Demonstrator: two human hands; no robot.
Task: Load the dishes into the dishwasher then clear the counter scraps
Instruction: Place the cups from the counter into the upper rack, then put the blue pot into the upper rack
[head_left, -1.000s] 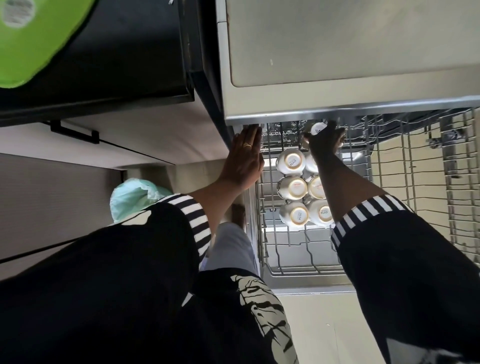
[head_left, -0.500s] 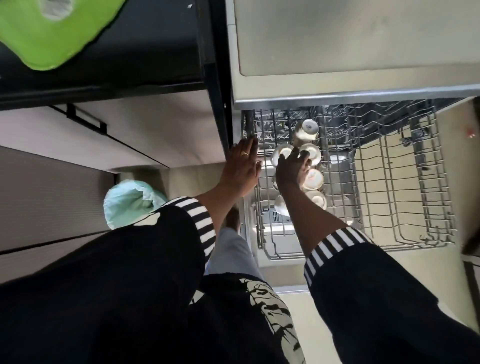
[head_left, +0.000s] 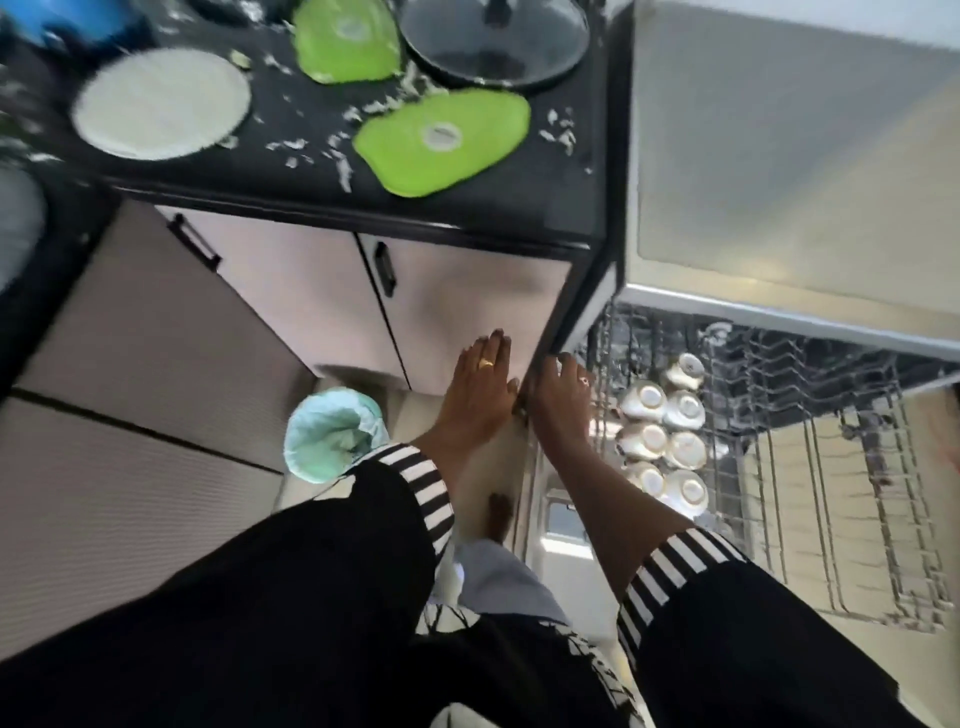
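As the left hand (head_left: 480, 397) and right hand (head_left: 563, 397) lie flat and empty, the green plate (head_left: 485, 127), likely slippery, is best gripped at its rim.

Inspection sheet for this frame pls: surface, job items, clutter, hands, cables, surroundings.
Surface: black counter, strewn with pale scraps.
Job's things: white plate, green plate, another green plate and glass lid on the counter; seven upturned cups in the pulled-out dishwasher rack.
Clutter: blue item, too blurred to identify.
Hands: left hand with fingers straight, holding nothing; right hand at the rack's left edge, grip unclear.
Cables: nothing seen.
Surroundings: cabinet doors with black handles; pale green cloth below.
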